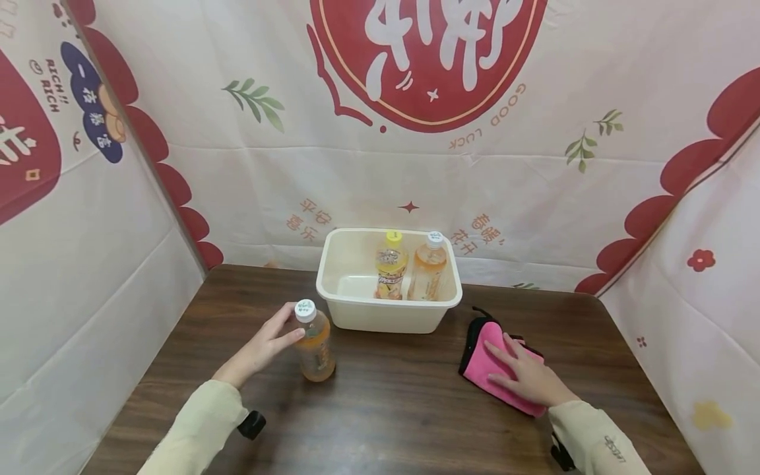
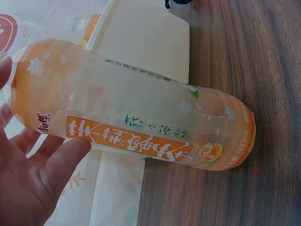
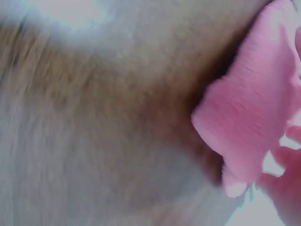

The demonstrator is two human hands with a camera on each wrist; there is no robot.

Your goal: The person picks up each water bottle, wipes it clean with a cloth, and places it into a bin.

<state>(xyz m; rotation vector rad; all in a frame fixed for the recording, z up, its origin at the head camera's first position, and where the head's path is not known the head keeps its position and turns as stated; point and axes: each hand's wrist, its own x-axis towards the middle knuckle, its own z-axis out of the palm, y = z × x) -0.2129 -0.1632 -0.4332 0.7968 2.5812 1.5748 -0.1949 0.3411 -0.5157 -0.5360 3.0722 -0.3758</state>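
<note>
On the left part of the table my left hand point(image 1: 265, 343) holds a tea bottle point(image 1: 316, 353) by its upper part, under the white cap. Thumb and fingers wrap round opposite sides of it. The left wrist view shows the clear bottle point(image 2: 141, 99) close up, with orange tea inside and an orange label strip. To the right, my right hand point(image 1: 531, 377) rests with spread fingers on a folded pink cloth point(image 1: 483, 363) with black edging. Blurred in the right wrist view, the pink cloth point(image 3: 249, 103) has fingers point(image 3: 284, 188) beside it.
A cream plastic bin point(image 1: 386, 318) stands at the back middle of the dark wooden table point(image 1: 410, 409). Inside are a yellow-capped bottle point(image 1: 391, 267) and a white-capped bottle point(image 1: 427, 269). Printed white fabric point(image 1: 380, 178) hangs behind the table and along both sides.
</note>
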